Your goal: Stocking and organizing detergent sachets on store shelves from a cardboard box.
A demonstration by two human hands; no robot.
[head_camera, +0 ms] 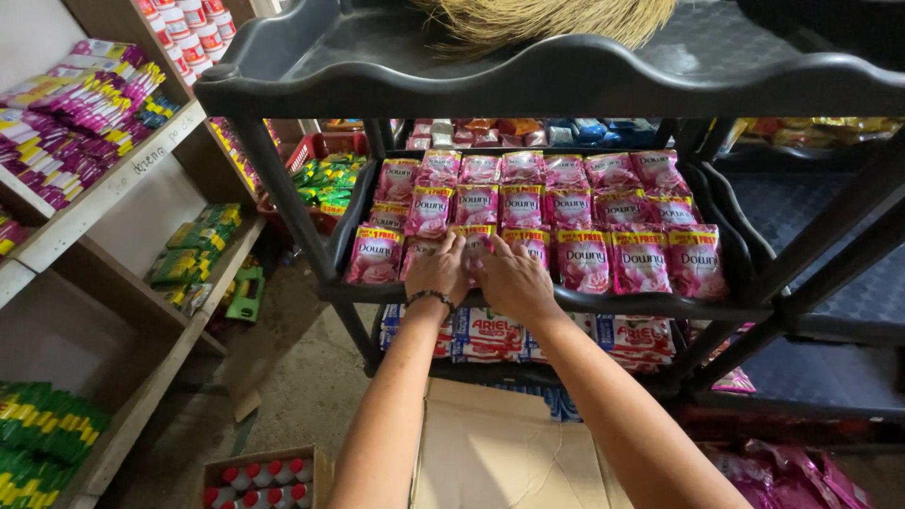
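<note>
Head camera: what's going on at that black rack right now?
A person has both hands on the front row of pink sachets lined up on the middle tray of a black plastic rack. The left hand, with a beaded bracelet at the wrist, and the right hand rest side by side on the packets. An open cardboard box sits below.

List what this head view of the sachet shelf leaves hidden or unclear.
- Front-row pink sachets: partly covered by left hand and right hand; grip unclear.
- Broom bristles: cut by the top edge.
- Packets on the lower tier: half hidden by the shelf rim.
</note>
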